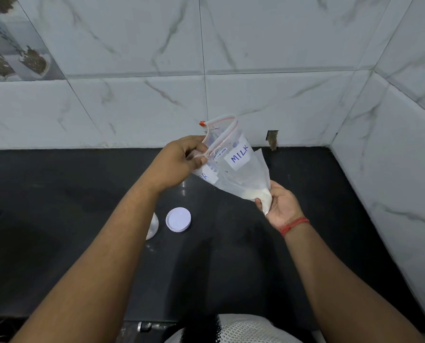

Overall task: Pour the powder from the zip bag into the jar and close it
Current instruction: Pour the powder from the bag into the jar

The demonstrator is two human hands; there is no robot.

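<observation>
A clear zip bag (pixel 241 169) with a white "MILK" label and a red zip strip is held in the air above the black counter. Its mouth gapes open at the top. My left hand (pixel 179 162) pinches the bag's upper edge near the zip. My right hand (pixel 279 203) grips the bag's lower corner, where a small heap of white powder (pixel 261 194) has gathered. The clear jar (pixel 152 225) stands on the counter, mostly hidden behind my left forearm. Its white round lid (pixel 178 219) lies flat on the counter just right of the jar.
The black stone counter (pixel 231 256) runs back to a white marble-tiled wall and a side wall on the right. A small hole in the tile (pixel 272 139) sits at counter level. A red thread bracelet circles my right wrist.
</observation>
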